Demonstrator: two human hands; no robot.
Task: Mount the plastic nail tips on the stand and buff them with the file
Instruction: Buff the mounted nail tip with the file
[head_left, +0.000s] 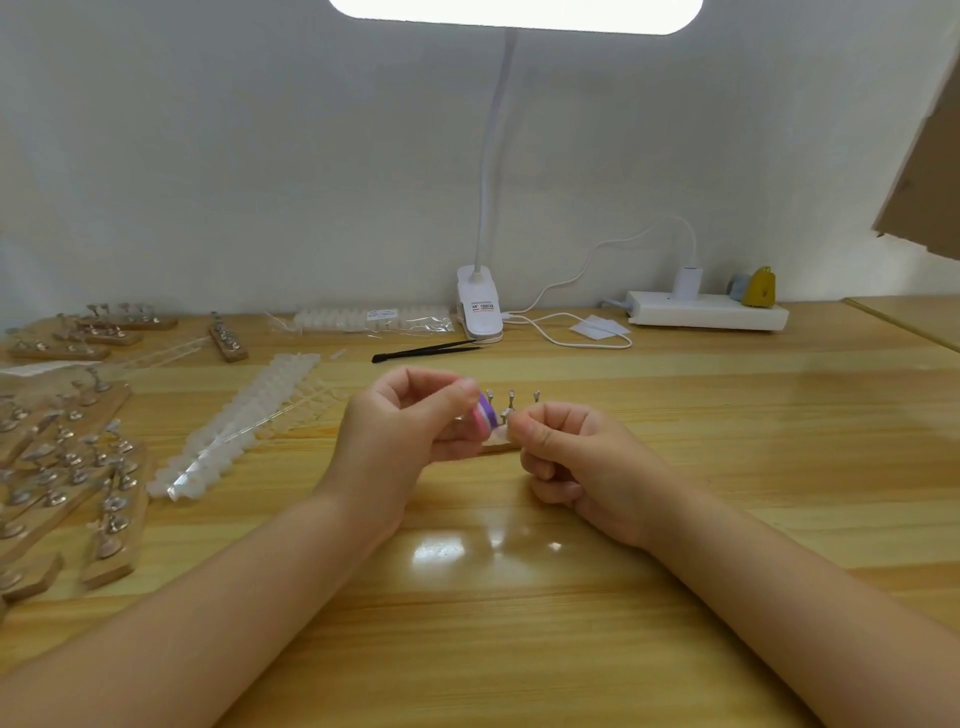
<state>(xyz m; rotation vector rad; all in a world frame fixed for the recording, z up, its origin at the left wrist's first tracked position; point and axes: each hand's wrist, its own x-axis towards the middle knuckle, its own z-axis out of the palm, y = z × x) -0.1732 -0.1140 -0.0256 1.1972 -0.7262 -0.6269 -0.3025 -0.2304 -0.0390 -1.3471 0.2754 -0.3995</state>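
At the middle of the table my left hand (410, 415) grips a small pink and purple buffing file (484, 415) between thumb and fingers. Its end lies against a small nail tip holder (505, 414) that my right hand (576, 457) pinches with thumb and forefinger. Behind my hands lies a wooden stand (498, 446), mostly hidden, with two metal pegs (522, 399) rising from it. Whether a nail tip sits on the pinched holder is hard to make out.
Strips of white nail tips (234, 431) lie left of my hands. Several more wooden stands with metal holders (67, 467) crowd the left edge. Black tweezers (426, 351), a bagged tip set (374, 318), a clip lamp (480, 306) and a power strip (706, 310) sit at the back.
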